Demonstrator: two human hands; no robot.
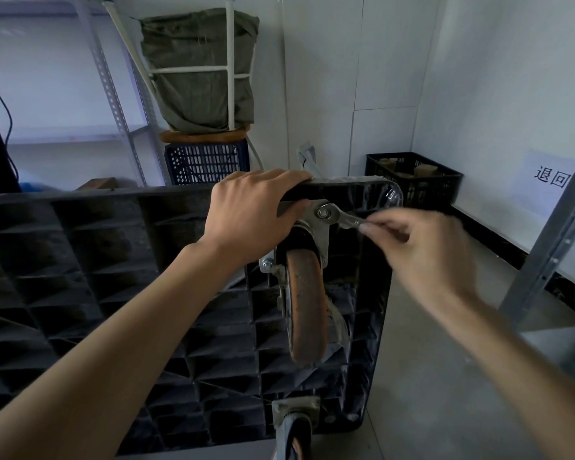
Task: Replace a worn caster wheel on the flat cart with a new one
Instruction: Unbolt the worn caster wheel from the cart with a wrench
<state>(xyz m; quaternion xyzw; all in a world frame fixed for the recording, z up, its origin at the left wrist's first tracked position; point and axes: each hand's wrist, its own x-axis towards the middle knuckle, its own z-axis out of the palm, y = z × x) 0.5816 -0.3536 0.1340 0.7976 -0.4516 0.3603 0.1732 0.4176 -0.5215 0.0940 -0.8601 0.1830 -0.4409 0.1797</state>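
The black flat cart stands on its side with its ribbed underside facing me. A worn orange-brown caster wheel sits in a metal bracket bolted to the upper right corner. My left hand grips the cart's top edge just left of the bracket. My right hand, blurred, pinches the handle of a small metal wrench whose head sits on the bolt at the bracket's top. A second caster shows at the cart's lower edge.
A black plastic crate stands by the right wall. A blue crate behind the cart carries a green sack. Metal shelf uprights rise at the left and at the right. Grey concrete floor lies right of the cart.
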